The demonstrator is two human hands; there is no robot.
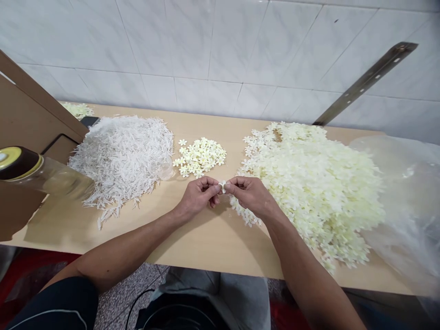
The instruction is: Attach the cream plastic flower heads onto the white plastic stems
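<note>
Two hands (196,197) (253,195); one half-hidden flower (223,187) between

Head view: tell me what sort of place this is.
Probably a small handcraft workspace, perhaps in a home: a large heap of pale, artificial-looking flowers and a heap of thin white pieces lie on a wood-toned table against a tiled wall.
</note>
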